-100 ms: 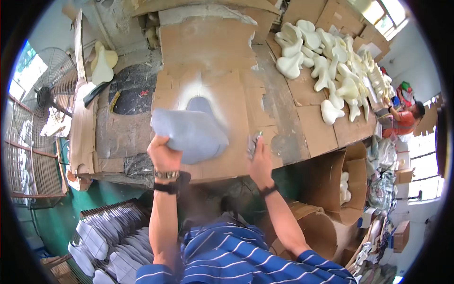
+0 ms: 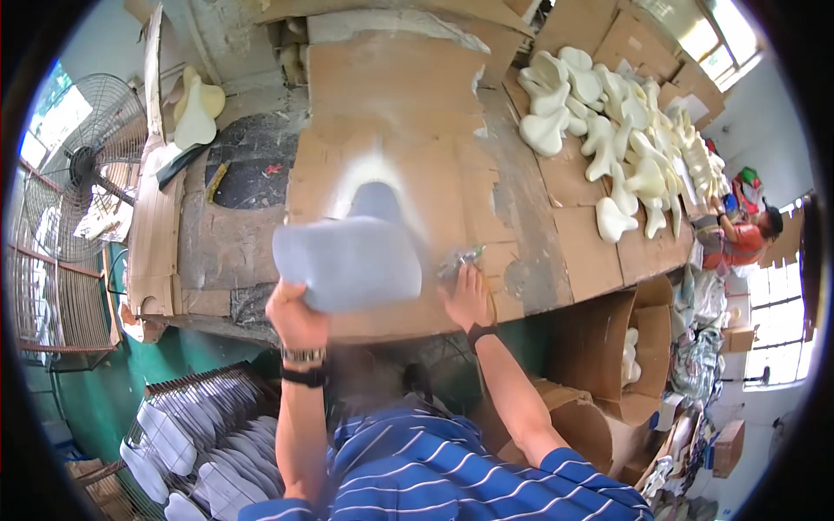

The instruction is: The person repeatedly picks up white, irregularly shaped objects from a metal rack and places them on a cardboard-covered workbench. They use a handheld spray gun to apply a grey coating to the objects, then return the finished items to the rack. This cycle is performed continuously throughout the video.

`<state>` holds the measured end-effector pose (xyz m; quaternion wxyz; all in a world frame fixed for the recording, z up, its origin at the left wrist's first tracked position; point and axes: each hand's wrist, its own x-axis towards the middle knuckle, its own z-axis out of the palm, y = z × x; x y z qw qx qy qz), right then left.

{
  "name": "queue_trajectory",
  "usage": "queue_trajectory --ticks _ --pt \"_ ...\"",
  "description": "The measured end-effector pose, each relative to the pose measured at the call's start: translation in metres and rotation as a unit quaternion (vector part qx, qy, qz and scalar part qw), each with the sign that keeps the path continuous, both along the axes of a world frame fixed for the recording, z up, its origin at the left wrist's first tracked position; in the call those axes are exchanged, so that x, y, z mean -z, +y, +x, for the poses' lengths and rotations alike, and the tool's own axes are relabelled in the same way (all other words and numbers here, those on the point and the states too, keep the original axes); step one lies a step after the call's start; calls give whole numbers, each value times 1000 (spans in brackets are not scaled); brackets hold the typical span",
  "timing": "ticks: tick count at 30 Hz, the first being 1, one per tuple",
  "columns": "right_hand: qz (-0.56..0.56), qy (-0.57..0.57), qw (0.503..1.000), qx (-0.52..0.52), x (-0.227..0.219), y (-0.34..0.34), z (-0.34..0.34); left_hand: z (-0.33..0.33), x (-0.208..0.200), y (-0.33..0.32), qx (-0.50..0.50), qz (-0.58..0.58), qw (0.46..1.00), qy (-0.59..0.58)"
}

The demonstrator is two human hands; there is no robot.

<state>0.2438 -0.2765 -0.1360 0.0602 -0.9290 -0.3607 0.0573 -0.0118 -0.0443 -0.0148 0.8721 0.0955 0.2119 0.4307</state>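
Note:
My left hand grips a smooth grey saddle-shaped piece by its lower left edge, tilted above the cardboard-covered table. Behind it a darker grey rounded shape shows, with white spray haze on the cardboard around it. Whether that shape belongs to the held piece or lies under it, I cannot tell. My right hand is at the table's near side, fingers stretched out and touching a small metal spray gun. The gun lies on the cardboard just beyond the fingertips.
Cream foam saddle pads are heaped at the table's right; a few lie far left. A wire rack of grey pieces stands below left, a fan beyond. Cardboard boxes stand right; a person in red is farther off.
My left hand has tilted the grey piece, which now shows a broader face. My right hand has moved slightly left and lower, its fingers loosening from the spray gun.

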Motion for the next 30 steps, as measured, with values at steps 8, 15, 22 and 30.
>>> queue_trajectory --ticks 8,15,22,30 --pt "-11 47 999 -18 80 38 -13 -101 -13 12 -77 -1 996 33" --pt "-110 112 988 -6 42 76 -26 -185 35 -21 -152 183 858 456" --pt "-250 -84 961 -78 132 44 26 -206 -1 -56 -378 -28 925 -14" --pt "-142 -210 964 -77 173 55 56 -275 -29 -201 -603 -40 796 33"
